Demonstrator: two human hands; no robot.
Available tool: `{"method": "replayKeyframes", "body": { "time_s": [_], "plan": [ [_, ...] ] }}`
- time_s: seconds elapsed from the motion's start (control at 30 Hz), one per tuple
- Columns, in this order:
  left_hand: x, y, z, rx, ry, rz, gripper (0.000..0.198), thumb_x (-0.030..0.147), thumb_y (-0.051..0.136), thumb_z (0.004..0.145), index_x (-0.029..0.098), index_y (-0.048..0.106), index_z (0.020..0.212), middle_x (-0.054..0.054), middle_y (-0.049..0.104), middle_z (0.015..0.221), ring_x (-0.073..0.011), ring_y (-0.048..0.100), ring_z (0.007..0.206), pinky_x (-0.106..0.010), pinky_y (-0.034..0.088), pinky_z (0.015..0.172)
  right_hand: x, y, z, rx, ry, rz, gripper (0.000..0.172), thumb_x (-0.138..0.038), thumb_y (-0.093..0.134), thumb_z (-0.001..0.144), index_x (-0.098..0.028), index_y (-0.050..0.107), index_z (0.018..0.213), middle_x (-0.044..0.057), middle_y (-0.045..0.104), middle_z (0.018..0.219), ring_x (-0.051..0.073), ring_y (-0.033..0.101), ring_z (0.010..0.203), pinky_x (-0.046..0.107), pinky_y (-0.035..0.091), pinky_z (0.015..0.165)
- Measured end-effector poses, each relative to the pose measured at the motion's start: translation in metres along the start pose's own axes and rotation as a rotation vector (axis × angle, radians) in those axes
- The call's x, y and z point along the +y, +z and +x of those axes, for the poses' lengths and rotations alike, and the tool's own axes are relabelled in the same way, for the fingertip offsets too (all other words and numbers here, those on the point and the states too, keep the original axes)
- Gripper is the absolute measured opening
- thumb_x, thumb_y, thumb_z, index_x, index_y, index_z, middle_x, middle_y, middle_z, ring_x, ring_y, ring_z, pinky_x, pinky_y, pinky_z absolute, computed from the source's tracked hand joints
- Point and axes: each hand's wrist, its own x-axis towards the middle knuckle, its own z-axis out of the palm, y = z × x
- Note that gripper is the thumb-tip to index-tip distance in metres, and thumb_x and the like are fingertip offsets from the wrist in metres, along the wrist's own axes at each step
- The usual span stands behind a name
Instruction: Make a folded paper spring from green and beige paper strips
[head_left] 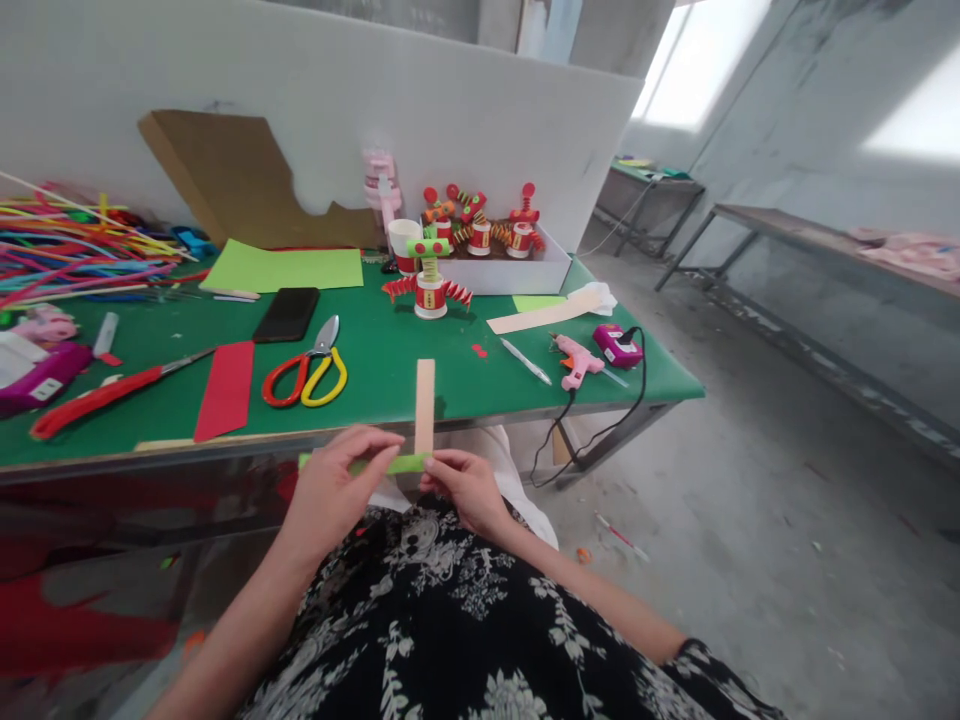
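Just in front of the table edge, my left hand (339,485) pinches a narrow green paper strip (407,464) between thumb and fingers. My right hand (466,488) pinches the strip's right end, where a peach paper strip (425,405) meets it at about a right angle. The peach strip points away from me over the table edge. Whether the two strips are joined is hidden by my fingers. Farther back stands a paper-cup figure (430,290) with folded red arms and a green head. Scissors (315,365) with red and yellow handles lie to the left.
A pink glue gun (577,360) with a cord lies right, near a white pen (525,361). Behind, a white box (517,275) holds several cup figures. A black phone (286,314), red paper (226,390) and red-handled pliers (112,400) lie left, before a pile of pipe cleaners (75,245).
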Motion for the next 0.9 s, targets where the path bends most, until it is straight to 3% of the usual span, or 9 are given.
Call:
{"method": "replayKeyframes", "body": {
  "time_s": [0.1, 0.23, 0.53, 0.73, 0.9],
  "plan": [
    [-0.015, 0.001, 0.015, -0.003, 0.101, 0.203, 0.029, 0.05, 0.06, 0.077, 0.026, 0.076, 0.077, -0.007, 0.075, 0.084, -0.027, 0.06, 0.086, -0.037, 0.045, 0.082, 0.0, 0.003, -0.001, -0.08, 0.012, -0.072, 0.038, -0.045, 0.089, 0.047, -0.017, 0.075, 0.068, -0.002, 0.066, 0.055, 0.011, 0.059, 0.052, 0.027, 0.051, 0.061],
    [-0.029, 0.009, 0.023, -0.105, 0.095, 0.193, 0.024, 0.049, 0.065, 0.073, 0.028, 0.075, 0.068, -0.004, 0.076, 0.079, -0.0263, 0.063, 0.082, -0.034, 0.045, 0.076, -0.002, 0.003, -0.002, -0.127, 0.02, -0.105, 0.04, -0.048, 0.09, 0.046, -0.018, 0.075, 0.067, -0.003, 0.066, 0.055, 0.011, 0.06, 0.052, 0.029, 0.052, 0.063],
    [-0.026, 0.013, 0.015, -0.09, 0.157, 0.163, 0.017, 0.036, 0.065, 0.075, 0.027, 0.071, 0.062, -0.003, 0.072, 0.072, -0.0239, 0.062, 0.08, -0.033, 0.044, 0.073, -0.002, 0.002, -0.003, -0.123, 0.067, -0.077, 0.044, -0.054, 0.088, 0.044, -0.018, 0.076, 0.068, -0.002, 0.068, 0.056, 0.011, 0.061, 0.053, 0.028, 0.052, 0.065],
    [-0.019, 0.013, 0.003, -0.048, 0.49, 0.386, 0.023, 0.024, 0.053, 0.091, 0.028, 0.076, 0.086, -0.003, 0.076, 0.084, -0.0225, 0.062, 0.088, -0.039, 0.038, 0.083, 0.001, 0.001, -0.002, -0.097, 0.034, -0.029, 0.031, -0.045, 0.085, 0.053, -0.019, 0.075, 0.065, -0.002, 0.067, 0.058, 0.011, 0.057, 0.052, 0.026, 0.049, 0.058],
    [-0.024, 0.012, 0.0, -0.04, 0.72, 0.507, 0.024, 0.02, 0.053, 0.094, 0.027, 0.075, 0.096, -0.003, 0.077, 0.089, -0.0227, 0.061, 0.095, -0.041, 0.037, 0.089, 0.0, 0.002, -0.004, -0.1, 0.063, 0.023, 0.022, -0.039, 0.082, 0.056, -0.019, 0.074, 0.062, -0.002, 0.065, 0.055, 0.01, 0.054, 0.052, 0.024, 0.045, 0.056]
  ]
}}
